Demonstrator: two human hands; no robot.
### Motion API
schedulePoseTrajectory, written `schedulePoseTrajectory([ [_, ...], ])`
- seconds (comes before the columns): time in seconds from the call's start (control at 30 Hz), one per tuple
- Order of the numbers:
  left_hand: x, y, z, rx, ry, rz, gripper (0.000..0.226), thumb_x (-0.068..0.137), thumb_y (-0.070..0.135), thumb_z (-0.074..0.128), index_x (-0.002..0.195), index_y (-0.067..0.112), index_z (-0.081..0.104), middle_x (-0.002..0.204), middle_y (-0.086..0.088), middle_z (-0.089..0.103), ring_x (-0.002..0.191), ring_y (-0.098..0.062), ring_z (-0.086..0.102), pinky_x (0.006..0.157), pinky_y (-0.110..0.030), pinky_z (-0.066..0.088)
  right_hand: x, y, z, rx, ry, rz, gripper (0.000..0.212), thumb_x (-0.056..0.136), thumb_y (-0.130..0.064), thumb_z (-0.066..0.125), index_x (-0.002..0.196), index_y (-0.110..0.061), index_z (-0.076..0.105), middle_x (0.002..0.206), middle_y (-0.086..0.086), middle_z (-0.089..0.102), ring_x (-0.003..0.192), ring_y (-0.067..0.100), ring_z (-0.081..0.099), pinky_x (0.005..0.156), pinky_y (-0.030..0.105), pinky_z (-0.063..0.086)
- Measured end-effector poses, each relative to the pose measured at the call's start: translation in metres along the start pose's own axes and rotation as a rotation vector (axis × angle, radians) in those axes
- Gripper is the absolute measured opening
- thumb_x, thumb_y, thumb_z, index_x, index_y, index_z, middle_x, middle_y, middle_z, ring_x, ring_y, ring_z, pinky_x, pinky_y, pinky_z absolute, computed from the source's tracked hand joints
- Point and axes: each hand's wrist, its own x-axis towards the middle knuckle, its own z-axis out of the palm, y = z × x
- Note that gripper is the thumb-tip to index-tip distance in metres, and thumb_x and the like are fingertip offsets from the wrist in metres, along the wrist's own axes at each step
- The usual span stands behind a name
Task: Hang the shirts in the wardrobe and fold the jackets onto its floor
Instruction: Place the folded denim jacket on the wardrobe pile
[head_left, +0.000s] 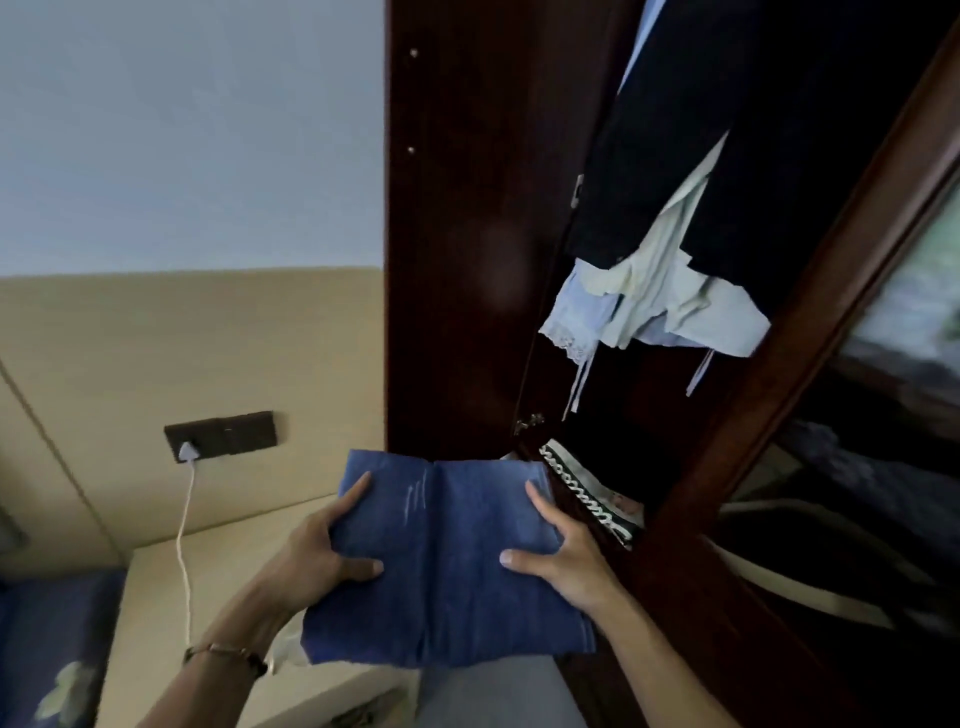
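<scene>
Both hands' grip clamps folded denim jacket, left hand, right hand, before dark wardrobe

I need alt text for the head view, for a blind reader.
Two hands, left hand and right hand, hold a folded blue denim jacket before an open dark wooden wardrobe. Pale shirts hang inside.

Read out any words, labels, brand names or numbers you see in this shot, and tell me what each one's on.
No text can be read in this picture.
Folded denim jacket, held by the left hand and right hand: pale streaks only, no label showing.
Hanging light shirts: no tag or print visible.
Dark wall socket plate: no readable marking.
Wardrobe: bare wood, no sign.
</scene>
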Motion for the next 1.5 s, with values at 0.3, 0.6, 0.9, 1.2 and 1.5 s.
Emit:
schedulePoseTrajectory([
  [0.3,0.201,0.018,0.080,0.102,-0.284,0.024,0.113,0.063,0.000,0.088,0.151,0.035,0.027,0.148,0.002,0.036,0.127,-0.012,0.043,0.089,-0.005,0.036,0.095,0.065,-0.062,0.084,0.139,0.174,0.112,0.064,-0.018,0.092,0.152,-0.035,0.025,0.136,-0.019,0.044,0.126,0.005,0.047,0.106,0.025,0.040],
  [0.6,0.419,-0.015,0.199,0.142,-0.556,0.239,0.109,0.066,-0.019,0.074,0.149,0.032,0.024,0.159,0.010,0.004,0.146,-0.008,0.008,0.108,-0.009,0.015,0.224,0.152,-0.079,-0.103,0.515,0.297,0.115,0.063,-0.042,0.085,0.152,-0.042,0.012,0.149,-0.009,0.040,0.135,0.015,0.043,0.110,0.035,0.041],
  [0.9,0.576,-0.050,0.343,0.329,-0.610,0.421,0.094,0.076,-0.012,0.071,0.149,0.033,0.032,0.158,-0.004,0.030,0.146,-0.024,0.029,0.114,-0.024,0.024,0.332,0.252,-0.137,-0.301,0.748,0.428,0.093,0.080,-0.026,0.078,0.153,-0.019,0.020,0.146,0.004,0.040,0.127,0.020,0.048,0.091,0.013,0.037],
  [1.2,0.667,-0.063,0.438,0.540,-0.604,0.702,0.065,0.090,0.020,0.065,0.147,0.025,0.034,0.156,0.000,0.026,0.146,-0.020,0.024,0.114,-0.013,0.018,0.395,0.332,-0.186,-0.332,0.927,0.622,0.087,0.085,-0.042,0.069,0.154,-0.016,0.024,0.160,0.016,0.018,0.142,0.033,0.031,0.112,0.040,0.037],
  [1.5,0.642,-0.095,0.429,1.091,-0.419,0.883,0.095,0.074,0.063,-0.017,0.157,0.029,0.013,0.164,0.014,0.004,0.150,-0.008,-0.007,0.120,-0.042,-0.007,0.396,0.335,-0.167,-0.914,0.700,0.718,0.073,0.098,-0.057,0.023,0.157,-0.016,0.012,0.164,0.015,-0.005,0.151,0.026,-0.012,0.114,0.059,-0.018],
])
